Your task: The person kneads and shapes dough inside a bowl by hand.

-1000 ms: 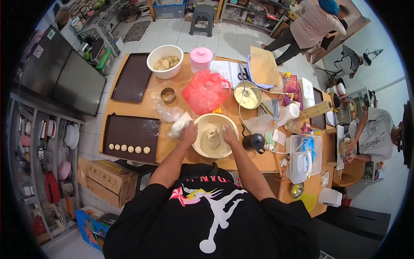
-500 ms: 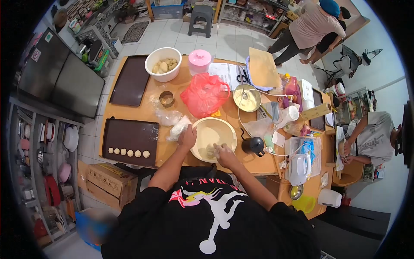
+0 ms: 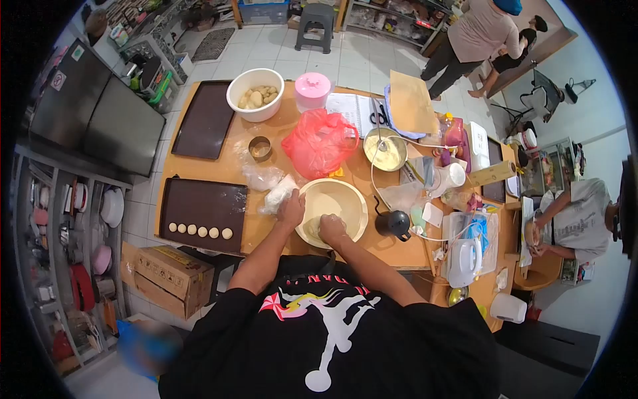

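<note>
A wide cream bowl (image 3: 359, 211) stands at the table's near edge in front of me. My left hand (image 3: 291, 209) is closed on its left rim, beside a floury clear plastic bag (image 3: 276, 195). My right hand (image 3: 333, 229) is down inside the bowl, fingers curled on pale dough (image 3: 314, 229) that it mostly hides. On the dark baking tray (image 3: 203, 203) to the left, several small round dough balls (image 3: 203, 231) lie in a row. A metal ring cutter (image 3: 259, 149) sits behind the plastic bag.
Behind the bowl are a red plastic bag (image 3: 319, 143), a white tub of dough pieces (image 3: 234, 100) and a pink-lidded container (image 3: 312, 92). To the right stand a black kettle (image 3: 393, 226), a pan of pale mixture (image 3: 385, 154) and a white cable. Other people are at the back and right.
My right hand has moved left and deeper into the bowl, pressing onto the dough. My left hand stays at the rim. The whole view has shifted slightly.
</note>
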A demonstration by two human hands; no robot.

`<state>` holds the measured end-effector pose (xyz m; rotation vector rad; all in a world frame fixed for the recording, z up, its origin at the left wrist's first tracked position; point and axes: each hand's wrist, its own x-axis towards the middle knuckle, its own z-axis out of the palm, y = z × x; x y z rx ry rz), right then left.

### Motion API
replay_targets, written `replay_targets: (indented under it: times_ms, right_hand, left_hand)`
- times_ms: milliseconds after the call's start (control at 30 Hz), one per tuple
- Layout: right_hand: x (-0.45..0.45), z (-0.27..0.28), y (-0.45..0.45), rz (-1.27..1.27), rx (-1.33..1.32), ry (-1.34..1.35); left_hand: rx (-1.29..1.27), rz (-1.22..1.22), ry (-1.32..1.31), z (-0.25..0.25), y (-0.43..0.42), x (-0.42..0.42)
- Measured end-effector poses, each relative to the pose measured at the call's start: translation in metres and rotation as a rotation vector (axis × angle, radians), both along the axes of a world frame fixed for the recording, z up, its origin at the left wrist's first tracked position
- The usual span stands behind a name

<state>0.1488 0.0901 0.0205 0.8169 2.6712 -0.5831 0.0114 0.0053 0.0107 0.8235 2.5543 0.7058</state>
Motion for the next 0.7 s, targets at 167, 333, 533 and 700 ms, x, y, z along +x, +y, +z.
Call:
replay_targets:
  times_ms: [167,333,533,700]
  right_hand:
    - [-0.03,-0.047,0.028,-0.376,-0.271,-0.058]
    - [-0.028,-0.128,0.042,-0.517,-0.523,0.038]
    - [0.004,-0.058,0.033,-1.158,-1.343,0.654]
    - [0.023,0.015,0.028,-0.563,-0.201,0.308]
  left_hand:
    - [0.035,-0.047,-0.013,-0.007,-0.004,-0.003]
    - [0.027,-0.045,-0.036,-0.005,-0.004,-0.005]
    - [-0.014,-0.045,-0.069,-0.003,-0.002,-0.006]
    - [-0.007,-0.044,-0.096,0.005,-0.003,-0.005]
